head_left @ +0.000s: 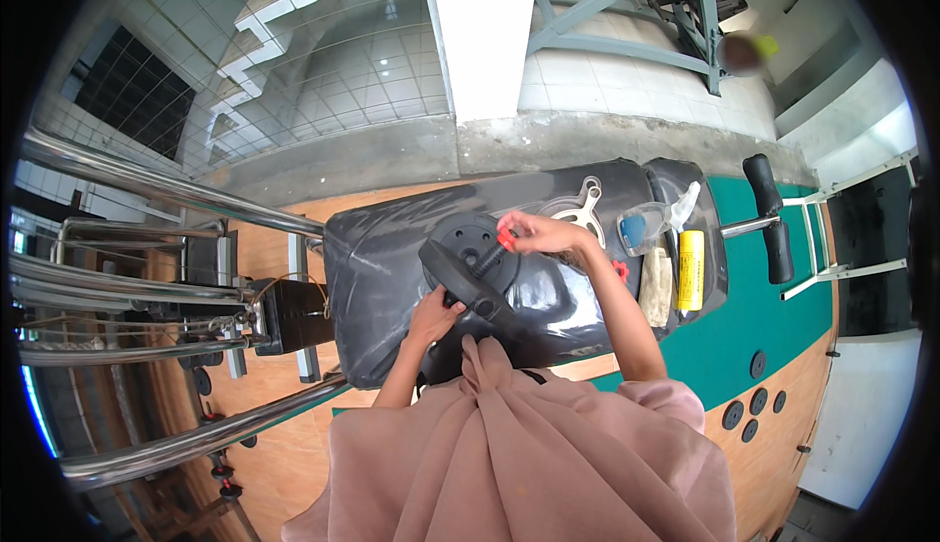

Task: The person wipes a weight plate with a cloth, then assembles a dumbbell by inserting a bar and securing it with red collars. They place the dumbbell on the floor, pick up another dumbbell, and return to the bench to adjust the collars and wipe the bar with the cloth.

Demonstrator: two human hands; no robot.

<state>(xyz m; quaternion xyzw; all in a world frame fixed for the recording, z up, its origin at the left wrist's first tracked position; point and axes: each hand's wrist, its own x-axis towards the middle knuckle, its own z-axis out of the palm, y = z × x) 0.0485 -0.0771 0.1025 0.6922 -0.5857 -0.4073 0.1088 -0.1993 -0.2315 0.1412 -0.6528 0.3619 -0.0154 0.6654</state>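
Note:
On the black padded bench (377, 258) in front of me, a dumbbell is tilted, with a thick black weight plate (458, 280) on its threaded bar (487, 262). My left hand (432, 318) is closed on the dumbbell below this plate; the plate hides part of the grip. My right hand (544, 235) pinches a red star-shaped collar nut (506, 233) at the bar's upper end. Behind the dumbbell, another round black plate (468, 230) with holes lies flat. A second red nut (620, 271) sits beneath my right forearm.
Right of my forearm are a spray bottle (638, 230) with blue liquid, a yellow can (691, 270) and a pale cloth (656, 285). A metal ring-shaped part (586, 207) lies behind my wrist. Chrome rails (147, 182) flank the left. Small plates (759, 402) rest on the floor.

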